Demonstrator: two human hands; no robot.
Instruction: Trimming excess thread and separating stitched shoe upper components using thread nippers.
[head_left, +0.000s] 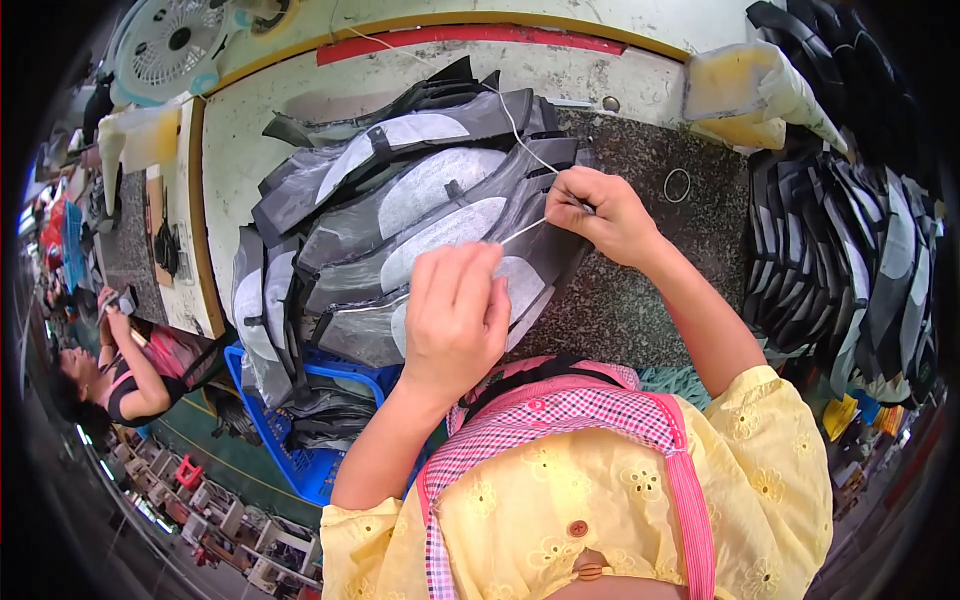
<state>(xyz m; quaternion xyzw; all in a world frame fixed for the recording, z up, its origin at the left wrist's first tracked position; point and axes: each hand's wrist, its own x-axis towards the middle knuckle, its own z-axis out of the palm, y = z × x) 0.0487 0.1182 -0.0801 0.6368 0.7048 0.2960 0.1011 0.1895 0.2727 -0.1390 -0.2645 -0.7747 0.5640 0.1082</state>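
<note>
My left hand (452, 312) is closed, its fingers pinching a thin white cord (524, 232) low over a pile of curved black and grey pieces (440, 165). To its right and a little farther off, my right hand (608, 215) is closed on the same cord, pulled straight between the two hands. A small dark pointed thing shows at the right fingers; its kind I cannot make out. From the right hand the cord runs on up over the pile toward the back. Pale oval patches mark many of the pieces, which lie overlapping on the table.
A speckled dark board (640, 300) lies under the pile, with a loop of white cord (677, 185) on it. Yellowish containers (725, 95) stand at the back right. More black pieces (830, 260) hang at the right. A blue crate (290, 455) is below left; a co-worker (140, 375) sits farther left.
</note>
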